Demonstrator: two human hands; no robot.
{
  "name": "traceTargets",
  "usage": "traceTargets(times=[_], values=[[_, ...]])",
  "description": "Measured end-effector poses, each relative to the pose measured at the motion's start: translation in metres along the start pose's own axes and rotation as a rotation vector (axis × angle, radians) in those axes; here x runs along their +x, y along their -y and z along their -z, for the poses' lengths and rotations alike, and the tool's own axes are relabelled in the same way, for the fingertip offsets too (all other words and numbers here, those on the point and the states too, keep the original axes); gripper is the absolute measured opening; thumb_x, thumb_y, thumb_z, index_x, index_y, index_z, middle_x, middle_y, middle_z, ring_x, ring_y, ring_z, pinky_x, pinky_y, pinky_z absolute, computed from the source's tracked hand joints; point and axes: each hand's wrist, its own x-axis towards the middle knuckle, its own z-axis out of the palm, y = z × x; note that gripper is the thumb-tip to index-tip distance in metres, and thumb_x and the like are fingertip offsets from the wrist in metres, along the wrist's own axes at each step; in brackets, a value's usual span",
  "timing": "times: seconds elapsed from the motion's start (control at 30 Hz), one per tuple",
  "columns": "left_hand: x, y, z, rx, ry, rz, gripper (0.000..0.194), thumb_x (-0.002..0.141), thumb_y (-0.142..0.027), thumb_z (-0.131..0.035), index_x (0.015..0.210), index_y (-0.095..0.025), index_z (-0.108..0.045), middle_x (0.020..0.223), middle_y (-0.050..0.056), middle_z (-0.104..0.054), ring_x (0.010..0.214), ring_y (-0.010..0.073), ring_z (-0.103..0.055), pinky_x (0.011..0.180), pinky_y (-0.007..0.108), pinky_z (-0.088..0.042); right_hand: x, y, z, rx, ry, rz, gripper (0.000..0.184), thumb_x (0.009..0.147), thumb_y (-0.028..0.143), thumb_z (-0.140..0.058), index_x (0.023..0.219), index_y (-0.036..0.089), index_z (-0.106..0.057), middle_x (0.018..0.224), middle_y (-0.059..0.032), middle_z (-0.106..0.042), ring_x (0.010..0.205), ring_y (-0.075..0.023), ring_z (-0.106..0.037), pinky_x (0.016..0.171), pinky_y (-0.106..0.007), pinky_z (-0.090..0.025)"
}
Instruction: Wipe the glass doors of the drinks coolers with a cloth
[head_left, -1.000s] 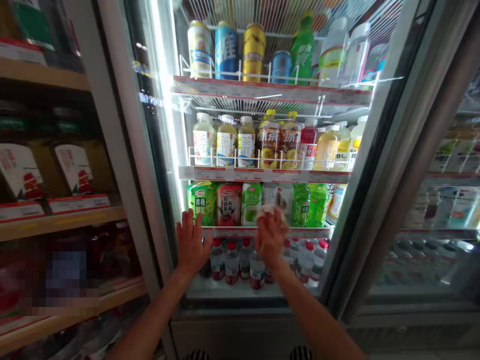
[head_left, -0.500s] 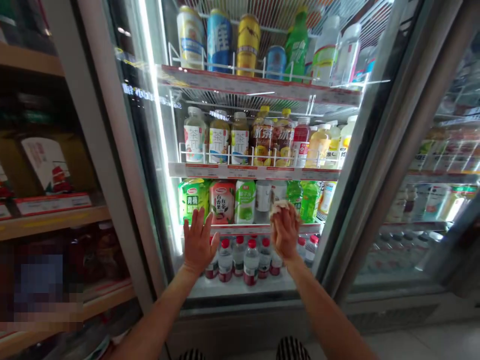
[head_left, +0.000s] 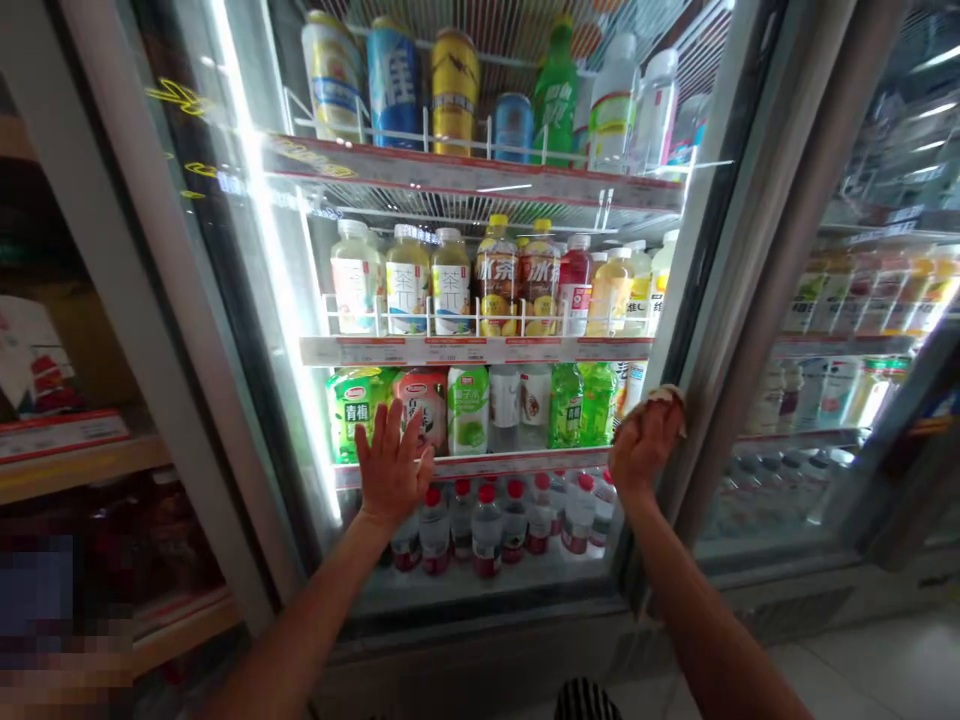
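My left hand [head_left: 391, 468] is spread with its fingers apart, held against or just before the glass of a lit drinks fridge door. Behind its fingertips stand a green drink bottle [head_left: 358, 425] and a red-labelled one [head_left: 427, 400]. In my right hand [head_left: 642, 450] a crumpled pale cloth [head_left: 666, 396] is bunched under the fingers. That hand is at the right side of the glass, by the grey metal door frame [head_left: 712, 400]. Most of the cloth is hidden by the hand.
Behind the glass, shelves hold cans [head_left: 454, 90], tea bottles [head_left: 452, 285] and red-capped water bottles [head_left: 487, 535]. On the left is a wooden shelf [head_left: 90, 468] with goods. Another fridge door [head_left: 832, 400] is on the right. Striped fabric [head_left: 583, 700] shows at the bottom edge.
My right hand has moved right with the cloth, from before the lower bottles to the door frame. My left hand stays spread in nearly the same place. The view has shifted slightly to the right.
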Motion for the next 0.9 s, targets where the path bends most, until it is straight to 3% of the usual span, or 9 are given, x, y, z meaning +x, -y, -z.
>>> traceTargets(times=[0.1,0.27,0.37,0.43,0.47,0.6,0.67,0.83,0.9], values=[[-0.002,0.000,-0.001,0.001,0.005,0.010,0.072,0.079,-0.027,-0.054,0.141,-0.025,-0.018,0.149,0.006,-0.013,0.137,0.0267,-0.015,0.111,0.051,-0.008,-0.002,0.017,0.000,0.028,-0.005,-0.053,0.049,0.085,0.024,-0.038,0.133,0.015,-0.037,0.141,-0.0193,-0.032,0.132,-0.0291,-0.026,0.101,-0.055,-0.029],[-0.002,0.001,0.009,-0.023,0.025,-0.009,0.069,0.080,-0.026,-0.053,0.141,-0.023,-0.020,0.148,0.010,-0.018,0.137,0.0265,-0.016,0.110,0.051,-0.011,-0.006,0.046,0.007,0.159,0.319,0.397,0.040,0.080,0.022,-0.049,0.119,0.020,-0.052,0.134,-0.0128,-0.043,0.133,-0.0291,-0.027,0.103,-0.052,-0.028],[-0.005,0.007,0.018,-0.023,0.032,0.005,0.069,0.081,-0.025,-0.052,0.141,-0.020,-0.018,0.148,0.013,-0.020,0.136,0.0266,-0.017,0.109,0.051,-0.015,0.009,0.034,0.006,0.061,0.128,0.181,0.041,0.082,0.025,-0.045,0.121,0.017,-0.050,0.134,-0.0170,-0.042,0.129,-0.0308,-0.032,0.100,-0.055,-0.028],[-0.009,0.010,0.023,-0.002,0.037,0.033,0.068,0.081,-0.024,-0.051,0.140,-0.019,-0.018,0.148,0.014,-0.019,0.136,0.0267,-0.017,0.109,0.050,-0.016,0.007,0.043,0.003,0.032,0.034,0.023,0.044,0.083,0.025,-0.042,0.126,0.014,-0.046,0.138,-0.0200,-0.036,0.131,-0.0321,-0.029,0.099,-0.057,-0.027],[-0.011,0.012,0.025,0.008,0.044,0.041,0.067,0.081,-0.024,-0.051,0.140,-0.019,-0.019,0.148,0.014,-0.019,0.137,0.0268,-0.016,0.109,0.050,-0.017,0.000,0.056,0.001,0.056,0.057,0.033,0.046,0.083,0.024,-0.042,0.127,0.014,-0.044,0.139,-0.0200,-0.035,0.132,-0.0322,-0.026,0.100,-0.057,-0.027],[-0.020,0.019,0.034,0.022,0.103,0.038,0.063,0.082,-0.023,-0.050,0.139,-0.020,-0.022,0.149,0.013,-0.014,0.137,0.0274,-0.013,0.109,0.049,-0.017,-0.038,0.122,0.001,0.254,0.413,0.510,0.045,0.078,0.019,-0.047,0.123,0.023,-0.049,0.132,-0.0102,-0.047,0.134,-0.0272,-0.023,0.106,-0.051,-0.021],[-0.026,0.027,0.038,0.031,0.117,0.060,0.063,0.082,-0.024,-0.050,0.139,-0.020,-0.023,0.149,0.013,-0.014,0.138,0.0268,-0.012,0.110,0.049,-0.016,-0.041,0.138,0.001,0.285,0.498,0.655,0.044,0.078,0.017,-0.048,0.120,0.026,-0.052,0.128,-0.0073,-0.052,0.133,-0.0251,-0.025,0.107,-0.050,-0.017],[-0.042,0.052,0.050,0.079,0.097,0.159,0.064,0.083,-0.026,-0.050,0.139,-0.020,-0.021,0.148,0.015,-0.016,0.137,0.0275,-0.014,0.108,0.052,-0.017,-0.018,0.137,-0.006,0.168,0.283,0.329,0.044,0.081,0.019,-0.046,0.125,0.019,-0.048,0.138,-0.0144,-0.039,0.135,-0.0301,-0.018,0.103,-0.053,-0.022],[-0.047,0.058,0.054,0.088,0.114,0.166,0.063,0.083,-0.026,-0.050,0.139,-0.019,-0.022,0.148,0.016,-0.016,0.137,0.0283,-0.014,0.107,0.053,-0.019,-0.030,0.147,-0.006,0.200,0.364,0.435,0.045,0.081,0.019,-0.046,0.125,0.021,-0.048,0.137,-0.0121,-0.041,0.135,-0.0293,-0.019,0.104,-0.051,-0.022]])
